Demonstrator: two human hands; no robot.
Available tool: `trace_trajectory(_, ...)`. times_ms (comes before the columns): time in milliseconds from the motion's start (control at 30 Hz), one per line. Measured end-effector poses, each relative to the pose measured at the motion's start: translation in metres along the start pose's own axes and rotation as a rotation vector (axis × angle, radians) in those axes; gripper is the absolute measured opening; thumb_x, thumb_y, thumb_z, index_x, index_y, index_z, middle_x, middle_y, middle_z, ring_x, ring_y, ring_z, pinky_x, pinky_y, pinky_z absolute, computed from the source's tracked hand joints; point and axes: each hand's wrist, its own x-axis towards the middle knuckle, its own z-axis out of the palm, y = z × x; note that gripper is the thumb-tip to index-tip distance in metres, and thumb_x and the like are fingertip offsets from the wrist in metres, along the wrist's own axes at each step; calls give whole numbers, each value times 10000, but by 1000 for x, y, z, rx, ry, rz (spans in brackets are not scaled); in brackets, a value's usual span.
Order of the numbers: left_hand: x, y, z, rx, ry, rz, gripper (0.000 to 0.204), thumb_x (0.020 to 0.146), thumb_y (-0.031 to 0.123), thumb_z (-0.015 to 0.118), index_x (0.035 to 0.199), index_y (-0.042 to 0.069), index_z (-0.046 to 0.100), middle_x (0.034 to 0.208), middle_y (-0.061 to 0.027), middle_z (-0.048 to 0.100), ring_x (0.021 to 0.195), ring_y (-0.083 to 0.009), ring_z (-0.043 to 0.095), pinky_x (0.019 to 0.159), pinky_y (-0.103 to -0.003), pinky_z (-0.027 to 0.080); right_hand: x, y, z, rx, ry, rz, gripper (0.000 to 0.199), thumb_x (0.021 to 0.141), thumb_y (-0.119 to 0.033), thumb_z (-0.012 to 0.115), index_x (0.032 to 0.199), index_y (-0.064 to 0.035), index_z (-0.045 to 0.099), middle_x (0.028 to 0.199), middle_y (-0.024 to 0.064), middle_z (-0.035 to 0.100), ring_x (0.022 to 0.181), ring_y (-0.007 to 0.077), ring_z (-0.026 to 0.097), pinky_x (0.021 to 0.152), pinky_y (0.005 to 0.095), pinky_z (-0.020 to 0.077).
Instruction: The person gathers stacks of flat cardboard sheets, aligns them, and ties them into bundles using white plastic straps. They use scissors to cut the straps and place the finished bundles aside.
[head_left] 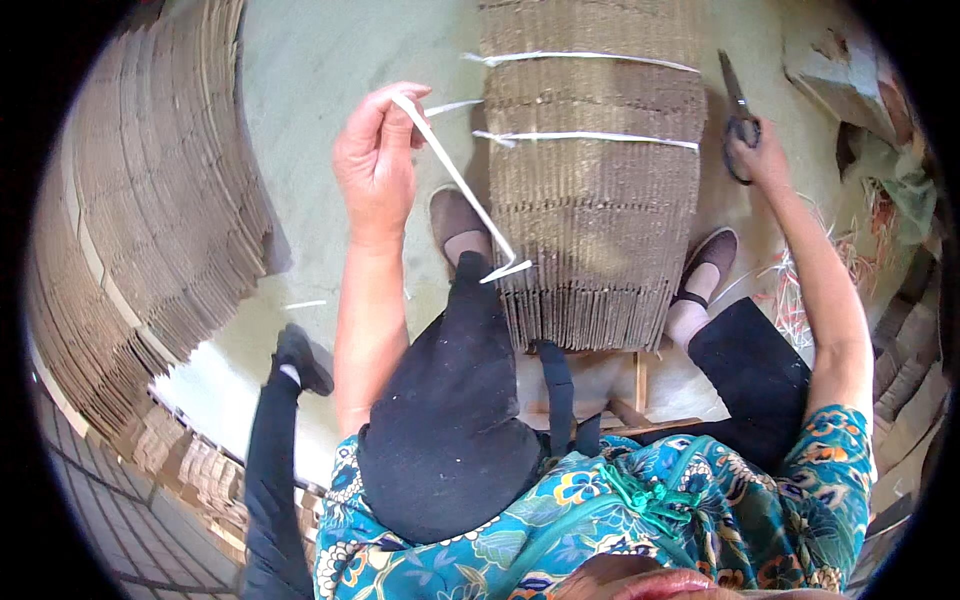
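Note:
Between my legs stands a long stack of brown corrugated cardboard pieces, set on edge. Two white ties run across its far part, each with a knot at the left side. My left hand, to the left of the stack, pinches a white plastic strap between thumb and fingers. One length of the strap slants down to a bent end over the stack's near left corner; another runs toward the stack's left side. My right hand, right of the stack, grips dark scissors whose blades point away from me.
Larger cardboard stacks stand at the left. Another person's dark trouser leg and shoe are at the lower left. Strap scraps lie on the floor at right, near a greenish plastic bag. A box sits at the far right.

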Motion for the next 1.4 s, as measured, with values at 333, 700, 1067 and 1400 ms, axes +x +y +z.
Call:
trace_trajectory(333, 38, 95, 112, 628, -578, 535, 132, 800, 19, 614, 923, 52, 649, 720, -104, 567, 635, -238, 573, 580, -328, 456, -59, -162, -150, 1022, -772, -316, 626, 852, -297, 634, 1375, -102, 353, 1231, 132, 546, 886, 186, 630, 705, 309, 530)
trace_trajectory(700, 33, 168, 259, 706, -979, 688, 265, 793, 54, 612, 1056, 53, 585, 965, -120, 595, 790, -302, 613, 704, -368, 492, -132, 12, -187, 1219, -393, 33, 229, 889, -262, 553, 902, -55, 649, 673, -19, 550, 585, 74, 528, 533, 234, 473)
trace_trajectory(1067, 55, 136, 179, 1151, -955, 212, 286, 789, 115, 620, 1065, 50, 582, 957, -131, 592, 785, -314, 598, 689, -402, 473, -163, 416, -342, -232, 1091, 803, 590, 767, -367, 667, 1197, 1, 499, 1217, 227, 513, 1139, 363, 501, 951, 425, 421)
trace_trajectory(1400, 54, 23, 44, 1047, -755, -260, 434, 855, 225, 613, 1230, 24, 523, 1189, -148, 586, 961, -261, 609, 809, -362, 487, -92, 132, -132, 465, -44, -88, 338, 835, -268, 613, 1084, -41, 599, 1003, 170, 651, 911, 288, 635, 820, 360, 487)
